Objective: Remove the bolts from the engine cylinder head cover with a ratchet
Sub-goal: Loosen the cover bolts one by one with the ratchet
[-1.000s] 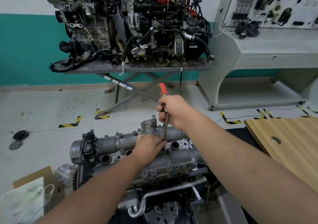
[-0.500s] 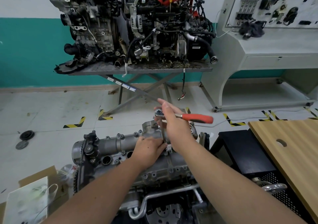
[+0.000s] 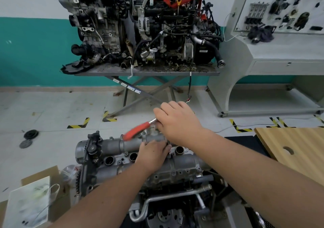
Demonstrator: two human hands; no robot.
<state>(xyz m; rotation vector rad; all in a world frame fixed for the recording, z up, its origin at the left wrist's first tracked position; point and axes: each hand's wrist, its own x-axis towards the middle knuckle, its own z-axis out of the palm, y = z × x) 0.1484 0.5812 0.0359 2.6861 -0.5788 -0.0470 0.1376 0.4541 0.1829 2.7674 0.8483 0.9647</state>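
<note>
A grey aluminium cylinder head cover tops the engine in front of me, with small bolts along its edges. My left hand rests on the cover's middle, fingers curled round the ratchet's vertical extension, which is mostly hidden. My right hand lies over the head of the ratchet, fingers curled on it. The ratchet's red handle points left and toward me, above the cover.
Two engines sit on a folding metal table ahead. A grey display console stands at right. A wooden board with a hole lies at right. Cardboard and a white bag sit at lower left. Rubber discs lie on the floor.
The ratchet handle has swung round: it pointed away from me, then right, and now points left. My right hand turned with it. My left hand stayed on the cover.
</note>
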